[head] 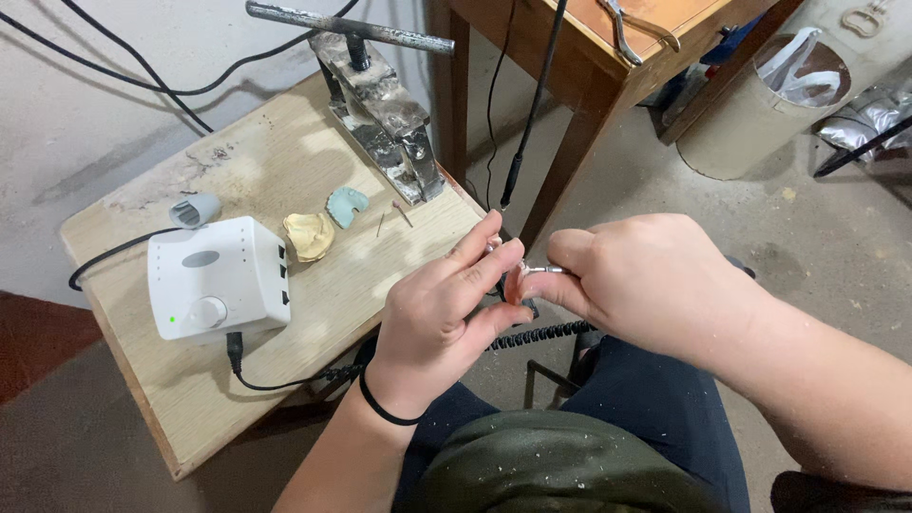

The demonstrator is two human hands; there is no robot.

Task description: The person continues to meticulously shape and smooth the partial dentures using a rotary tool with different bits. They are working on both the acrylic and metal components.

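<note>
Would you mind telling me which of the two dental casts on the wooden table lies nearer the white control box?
The pale yellow cast lies nearer the white control box. The smaller teal cast sits beyond it, closer to the metal press.

A crumpled silver foil bag point(869, 119) lies on the floor at the far right, beside a round bin lined with a clear plastic bag point(796, 66).

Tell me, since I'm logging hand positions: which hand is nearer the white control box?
Left. The left hand is just right of the white control box at the table's edge; the right hand is farther right, off the table.
</note>
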